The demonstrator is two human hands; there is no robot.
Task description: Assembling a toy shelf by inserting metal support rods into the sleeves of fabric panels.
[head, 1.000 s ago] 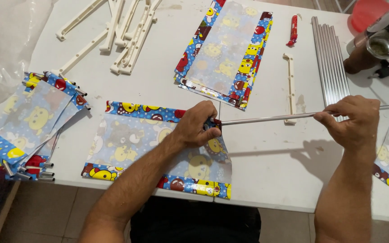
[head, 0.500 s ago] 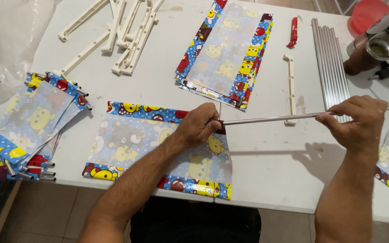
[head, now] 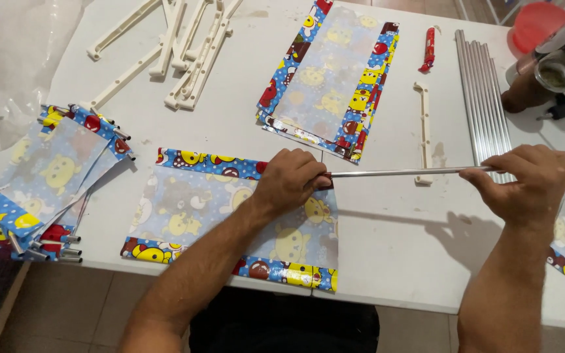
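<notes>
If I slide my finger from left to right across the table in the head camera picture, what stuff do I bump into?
Clear plastic bag → pile of cartoon panels with rods → cartoon panel → left hand → thin metal rod → right hand
</notes>
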